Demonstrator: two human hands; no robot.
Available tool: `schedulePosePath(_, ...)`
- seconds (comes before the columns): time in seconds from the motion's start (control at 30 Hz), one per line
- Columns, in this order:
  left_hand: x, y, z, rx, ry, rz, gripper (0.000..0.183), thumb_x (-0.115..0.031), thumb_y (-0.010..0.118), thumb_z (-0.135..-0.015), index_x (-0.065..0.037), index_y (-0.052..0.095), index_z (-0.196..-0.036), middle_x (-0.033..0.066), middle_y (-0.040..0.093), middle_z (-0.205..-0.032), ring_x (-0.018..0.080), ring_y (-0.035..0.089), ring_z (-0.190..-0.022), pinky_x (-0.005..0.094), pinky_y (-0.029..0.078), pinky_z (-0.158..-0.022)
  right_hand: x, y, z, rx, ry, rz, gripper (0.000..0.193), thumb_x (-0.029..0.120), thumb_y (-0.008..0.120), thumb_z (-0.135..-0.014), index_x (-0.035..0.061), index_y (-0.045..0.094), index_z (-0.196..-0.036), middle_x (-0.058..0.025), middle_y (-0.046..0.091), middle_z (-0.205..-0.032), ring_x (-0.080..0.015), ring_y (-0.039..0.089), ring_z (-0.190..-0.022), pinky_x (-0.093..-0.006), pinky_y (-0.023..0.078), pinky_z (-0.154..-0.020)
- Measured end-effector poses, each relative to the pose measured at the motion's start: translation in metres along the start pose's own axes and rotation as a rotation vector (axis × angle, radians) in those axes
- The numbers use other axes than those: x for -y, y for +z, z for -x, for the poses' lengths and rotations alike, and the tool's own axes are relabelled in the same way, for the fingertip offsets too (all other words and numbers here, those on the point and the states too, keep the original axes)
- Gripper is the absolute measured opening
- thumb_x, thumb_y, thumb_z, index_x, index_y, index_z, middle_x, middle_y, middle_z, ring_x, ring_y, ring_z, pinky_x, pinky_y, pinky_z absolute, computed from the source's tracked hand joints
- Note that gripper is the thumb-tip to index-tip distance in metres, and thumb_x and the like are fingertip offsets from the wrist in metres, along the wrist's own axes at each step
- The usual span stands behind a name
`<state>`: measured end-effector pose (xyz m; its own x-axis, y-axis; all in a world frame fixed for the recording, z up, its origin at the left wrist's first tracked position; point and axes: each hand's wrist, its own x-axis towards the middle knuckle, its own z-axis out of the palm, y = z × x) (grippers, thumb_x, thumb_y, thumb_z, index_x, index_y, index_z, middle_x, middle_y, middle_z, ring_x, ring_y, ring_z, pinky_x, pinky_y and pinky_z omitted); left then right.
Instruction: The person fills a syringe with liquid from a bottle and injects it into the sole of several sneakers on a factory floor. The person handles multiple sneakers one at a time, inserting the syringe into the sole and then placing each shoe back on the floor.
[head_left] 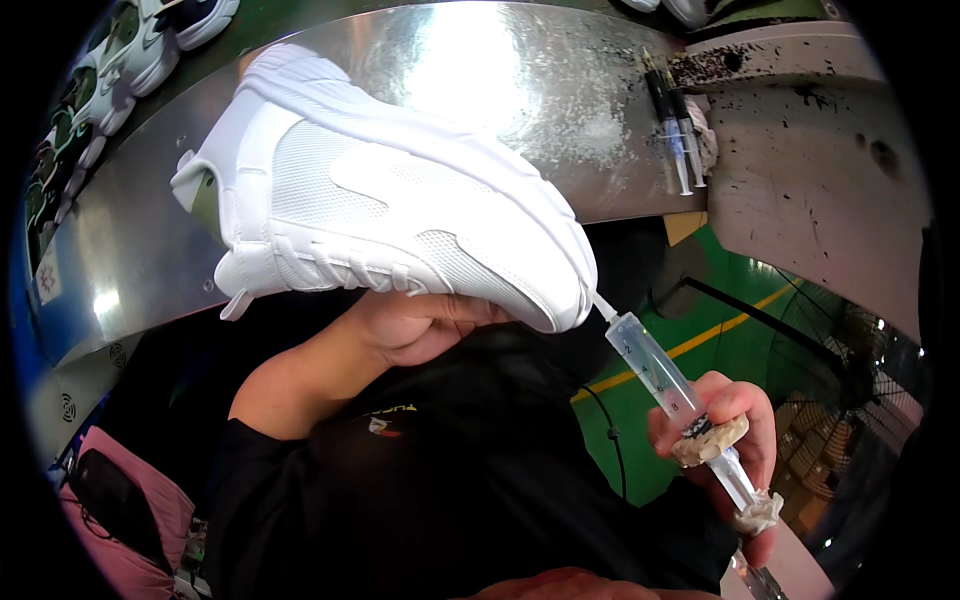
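Observation:
A white sneaker with mesh panels lies on its side in the air, its sole turned away and its toe pointing right. My left hand grips it from below at the upper, with part of the fingers hidden by the shoe. In my right hand is a clear plastic syringe, held around the barrel's flange and plunger. Whitish, crusted material coats the flange and the plunger end. The syringe's narrow tip touches or nearly touches the edge of the sole at the toe.
Behind the shoe runs a shiny metal worktable. Two dark-filled syringes lie at its right end, beside a stained grey machine surface. More sneakers stand at the far left. A caged fan is at the right, above a green floor.

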<state>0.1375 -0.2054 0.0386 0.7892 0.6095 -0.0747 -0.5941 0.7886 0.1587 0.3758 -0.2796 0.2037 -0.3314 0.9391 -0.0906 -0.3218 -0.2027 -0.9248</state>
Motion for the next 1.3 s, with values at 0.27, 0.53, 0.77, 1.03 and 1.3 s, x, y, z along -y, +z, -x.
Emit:
schedulePosePath(0.27,0.000,0.003,-0.026,0.008,0.022,0.037,0.042,0.003,0.054,-0.086,-0.003,0.047,-0.127,0.0129,0.054,-0.125,0.0281,0.050,-0.119,0.0426,0.039,-0.103,-0.011,-0.008,0.011,-0.022,-0.127,0.014,0.108,0.063,0.081,-0.051,-0.0049,0.040,-0.125,-0.0180,0.048,-0.111,-0.0245,0.057,-0.090,-0.0329,0.043,-0.075)
schedulePosePath(0.53,-0.003,0.011,-0.040,-0.061,0.049,0.057,0.035,0.001,0.060,-0.085,-0.005,0.054,-0.118,0.0079,0.059,-0.117,0.0221,0.055,-0.112,0.0381,0.043,-0.100,-0.032,-0.005,0.002,0.078,-0.309,0.445,0.099,0.061,0.079,-0.056,-0.0012,0.042,-0.123,-0.0195,0.052,-0.110,-0.0221,0.051,-0.083,-0.0324,0.036,-0.066)
schedulePosePath(0.77,-0.006,0.031,-0.038,-0.107,0.069,0.091,0.030,-0.004,0.058,-0.088,-0.004,0.054,-0.118,0.0096,0.060,-0.113,0.0203,0.060,-0.104,0.0305,0.053,-0.087,-0.055,0.003,-0.009,0.099,-0.456,0.780,0.085,0.054,0.079,-0.060,0.0016,0.046,-0.118,-0.0168,0.050,-0.105,-0.0234,0.051,-0.071,-0.0331,0.039,-0.057)
schedulePosePath(1.03,-0.007,0.044,-0.039,-0.124,0.044,0.109,0.033,-0.009,0.057,-0.090,-0.002,0.051,-0.122,0.0112,0.060,-0.115,0.0222,0.060,-0.105,0.0275,0.055,-0.082,-0.075,0.005,-0.011,0.081,-0.569,0.924,0.080,0.050,0.077,-0.066,0.0030,0.042,-0.121,-0.0141,0.051,-0.102,-0.0231,0.050,-0.068,-0.0331,0.040,-0.055)
schedulePosePath(1.3,-0.009,0.048,-0.038,-0.170,0.041,0.112,0.025,-0.010,0.061,-0.087,-0.003,0.060,-0.111,0.0111,0.064,-0.108,0.0209,0.062,-0.100,0.0281,0.053,-0.080,-0.078,0.004,-0.006,0.045,-0.650,0.959,0.097,0.057,0.082,-0.054,0.0056,0.039,-0.125,-0.0138,0.052,-0.101,-0.0252,0.050,-0.072,-0.0380,0.039,-0.061)
